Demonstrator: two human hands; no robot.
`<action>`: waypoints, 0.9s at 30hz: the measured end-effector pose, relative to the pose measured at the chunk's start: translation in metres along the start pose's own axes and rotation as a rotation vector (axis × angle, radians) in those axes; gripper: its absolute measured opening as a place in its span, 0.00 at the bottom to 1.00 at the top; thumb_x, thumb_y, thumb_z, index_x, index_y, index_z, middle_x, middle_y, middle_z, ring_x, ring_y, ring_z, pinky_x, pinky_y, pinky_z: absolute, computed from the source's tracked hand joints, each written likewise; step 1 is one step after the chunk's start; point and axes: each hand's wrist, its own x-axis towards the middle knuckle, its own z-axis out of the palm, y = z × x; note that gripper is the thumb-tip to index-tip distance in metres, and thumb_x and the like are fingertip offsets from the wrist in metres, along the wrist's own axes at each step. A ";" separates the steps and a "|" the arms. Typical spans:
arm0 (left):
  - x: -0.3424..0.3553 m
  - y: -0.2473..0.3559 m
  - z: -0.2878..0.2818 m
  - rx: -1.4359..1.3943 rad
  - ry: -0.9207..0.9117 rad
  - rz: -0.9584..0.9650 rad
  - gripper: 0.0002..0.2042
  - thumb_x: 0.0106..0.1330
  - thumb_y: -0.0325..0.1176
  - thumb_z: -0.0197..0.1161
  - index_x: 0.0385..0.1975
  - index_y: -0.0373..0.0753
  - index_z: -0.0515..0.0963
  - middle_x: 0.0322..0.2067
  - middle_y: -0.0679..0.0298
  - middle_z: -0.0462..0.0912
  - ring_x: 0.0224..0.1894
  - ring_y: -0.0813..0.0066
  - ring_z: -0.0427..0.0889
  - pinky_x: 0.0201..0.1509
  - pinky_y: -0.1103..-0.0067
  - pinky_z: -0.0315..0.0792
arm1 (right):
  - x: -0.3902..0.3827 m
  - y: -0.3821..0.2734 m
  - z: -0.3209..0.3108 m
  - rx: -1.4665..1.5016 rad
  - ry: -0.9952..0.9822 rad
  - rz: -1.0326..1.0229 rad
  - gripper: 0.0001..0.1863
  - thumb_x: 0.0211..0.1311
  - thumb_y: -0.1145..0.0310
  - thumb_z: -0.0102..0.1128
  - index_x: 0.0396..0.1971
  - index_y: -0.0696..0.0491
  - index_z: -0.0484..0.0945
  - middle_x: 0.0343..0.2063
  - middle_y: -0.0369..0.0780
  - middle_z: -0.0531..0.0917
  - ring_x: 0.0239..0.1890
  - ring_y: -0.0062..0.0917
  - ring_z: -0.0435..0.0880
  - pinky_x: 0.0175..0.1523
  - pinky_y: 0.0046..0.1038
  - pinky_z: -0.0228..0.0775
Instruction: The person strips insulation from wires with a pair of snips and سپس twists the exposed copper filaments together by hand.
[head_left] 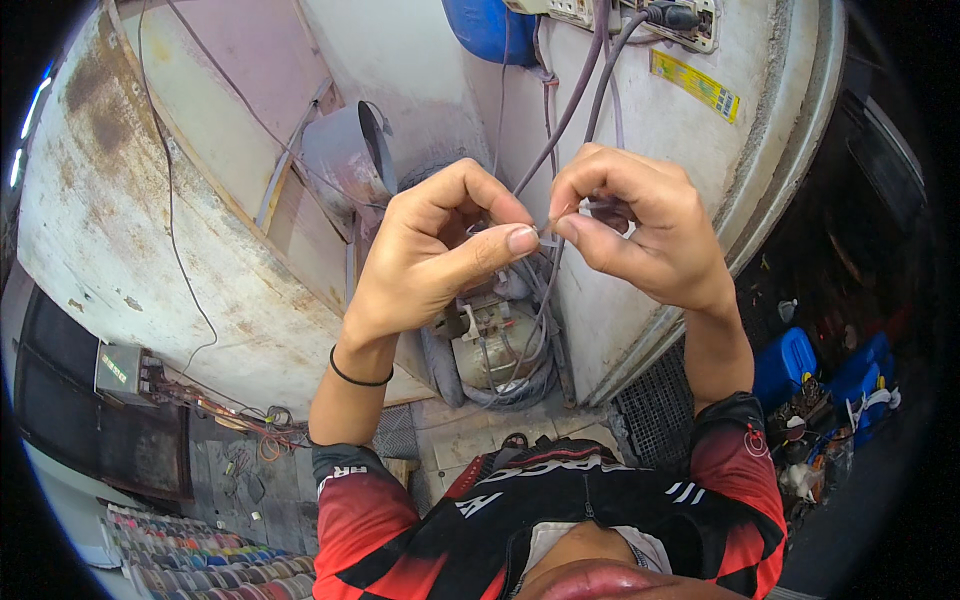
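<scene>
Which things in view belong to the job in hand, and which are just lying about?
In the job:
small thin pale piece, too small to identify, between left hand and right hand

Apparently lying about:
blue plastic container
grey rectangular box

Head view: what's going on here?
A person's left hand and right hand are raised close together, thumbs and index fingers pinching a thin piece between them; it is too small to identify. Beyond the hands, lower down, a rounded metal machine stands beside a pale wall panel.
</scene>
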 end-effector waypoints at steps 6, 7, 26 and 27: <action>0.001 -0.001 0.003 0.005 0.046 0.068 0.06 0.62 0.24 0.65 0.32 0.34 0.74 0.29 0.60 0.81 0.20 0.91 0.67 0.18 0.90 0.56 | -0.009 0.013 0.011 0.471 0.102 0.166 0.08 0.62 0.73 0.62 0.38 0.61 0.78 0.32 0.34 0.80 0.31 0.10 0.76 0.34 0.16 0.68; 0.001 0.000 0.003 0.043 0.055 0.075 0.06 0.62 0.24 0.66 0.32 0.34 0.74 0.29 0.60 0.81 0.20 0.91 0.67 0.18 0.91 0.56 | -0.008 0.016 0.009 0.499 0.077 0.169 0.09 0.63 0.73 0.62 0.39 0.61 0.78 0.32 0.33 0.80 0.32 0.09 0.75 0.34 0.15 0.67; 0.004 -0.002 0.015 -0.166 0.121 -0.055 0.04 0.65 0.26 0.63 0.34 0.35 0.75 0.28 0.59 0.82 0.20 0.90 0.69 0.17 0.93 0.56 | -0.013 0.033 0.038 1.306 0.074 0.304 0.09 0.67 0.66 0.60 0.38 0.57 0.78 0.32 0.32 0.78 0.35 0.14 0.75 0.42 0.17 0.66; 0.005 -0.003 0.014 -0.165 0.143 -0.056 0.04 0.65 0.26 0.63 0.35 0.34 0.75 0.28 0.59 0.82 0.20 0.90 0.69 0.17 0.93 0.56 | -0.013 0.034 0.038 1.303 0.075 0.306 0.09 0.67 0.67 0.59 0.38 0.57 0.77 0.32 0.33 0.78 0.36 0.15 0.75 0.42 0.18 0.66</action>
